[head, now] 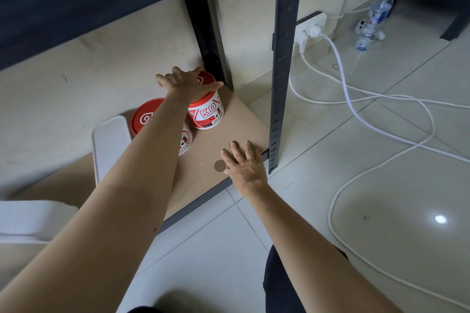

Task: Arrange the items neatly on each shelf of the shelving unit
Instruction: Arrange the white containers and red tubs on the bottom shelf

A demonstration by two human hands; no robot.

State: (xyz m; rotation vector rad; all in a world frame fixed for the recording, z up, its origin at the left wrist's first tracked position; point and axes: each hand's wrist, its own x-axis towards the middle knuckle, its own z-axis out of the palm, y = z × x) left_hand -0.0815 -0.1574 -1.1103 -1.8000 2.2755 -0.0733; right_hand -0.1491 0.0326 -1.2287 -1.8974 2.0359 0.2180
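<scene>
Fingers of the left hand (187, 81) are spread over the red lid of the rear paint can (207, 107), gripping it from above near the back corner of the bottom shelf (229, 132). This top hold probably serves to slide or turn the can without tipping it, so that it goes close to the rear post (206, 33). I cannot tell if the can is lifted or stands on the board, because the hand hides the lid edge.

The right hand (243, 166) lies flat with straight fingers on the front part of the shelf, just beside the front post (282, 58). It holds nothing; it seems to be there for support while the person leans low.

A second paint can (147, 117) of the same kind stands just beside the first one, toward the left and nearer to the camera, partly hidden by the left forearm. Left of it stands a white flat object (109, 145), upright on the shelf; what it is I cannot say.

On the tiled floor (381, 198) right of the unit, white cables (356, 109) run from a wall socket (309, 30), and a water bottle (373, 20) stands near the wall.
</scene>
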